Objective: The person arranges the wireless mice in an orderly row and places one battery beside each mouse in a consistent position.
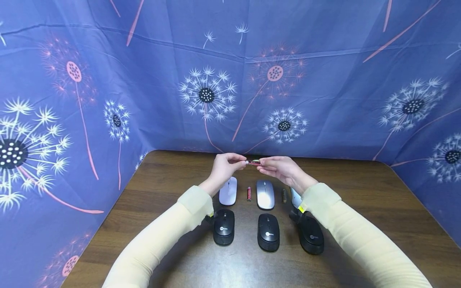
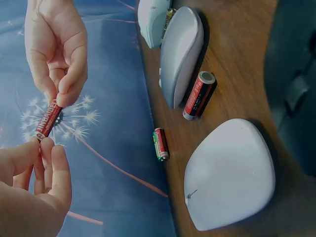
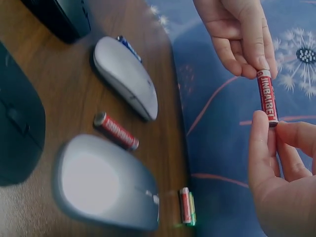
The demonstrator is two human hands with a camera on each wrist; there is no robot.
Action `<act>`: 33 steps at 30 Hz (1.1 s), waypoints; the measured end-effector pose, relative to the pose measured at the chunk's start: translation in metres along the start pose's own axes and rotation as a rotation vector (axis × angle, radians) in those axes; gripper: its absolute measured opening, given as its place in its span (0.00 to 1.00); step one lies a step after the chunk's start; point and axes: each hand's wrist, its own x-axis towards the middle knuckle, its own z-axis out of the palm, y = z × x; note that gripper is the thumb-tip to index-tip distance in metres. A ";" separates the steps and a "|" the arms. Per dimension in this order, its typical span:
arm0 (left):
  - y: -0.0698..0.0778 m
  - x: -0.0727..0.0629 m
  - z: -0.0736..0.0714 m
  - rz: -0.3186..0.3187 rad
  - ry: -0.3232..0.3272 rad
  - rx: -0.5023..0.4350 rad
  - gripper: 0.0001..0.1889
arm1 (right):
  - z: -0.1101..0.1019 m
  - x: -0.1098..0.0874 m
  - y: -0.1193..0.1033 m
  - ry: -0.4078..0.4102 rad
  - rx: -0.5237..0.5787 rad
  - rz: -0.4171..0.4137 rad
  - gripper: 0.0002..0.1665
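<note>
A red battery (image 1: 253, 163) with white lettering is held up between both hands, over the far part of the table. My left hand (image 1: 225, 170) pinches one end between thumb and fingertips. At the other end, my right hand (image 1: 282, 168) grips it the same way. In the left wrist view the battery (image 2: 48, 120) slants between the two sets of fingertips, its label partly visible. The right wrist view shows the battery (image 3: 267, 98) nearly upright, its ends partly covered by fingers. Below the hands, another red battery (image 1: 249, 194) lies between a white mouse (image 1: 228, 191) and a silver-grey mouse (image 1: 265, 195).
Three black mice (image 1: 268, 233) form the nearer row. A dark battery (image 1: 284, 196) lies right of the grey mouse, beside a pale mouse (image 1: 296, 197) partly hidden by the right sleeve. Small red and green batteries (image 3: 187, 206) lie near the back edge. Patterned blue cloth (image 1: 230, 80) hangs behind.
</note>
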 end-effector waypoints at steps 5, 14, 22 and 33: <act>0.004 -0.012 -0.009 0.002 0.004 0.008 0.08 | 0.010 -0.005 0.000 -0.009 -0.019 0.001 0.22; 0.007 -0.035 -0.029 0.106 0.017 0.136 0.07 | 0.033 -0.012 0.003 -0.038 0.024 0.011 0.10; 0.007 -0.055 -0.045 0.273 0.056 0.318 0.04 | 0.056 -0.015 0.010 -0.051 0.011 -0.003 0.17; -0.001 -0.085 -0.065 0.413 0.091 0.427 0.05 | 0.083 -0.013 0.028 -0.070 -0.004 0.022 0.21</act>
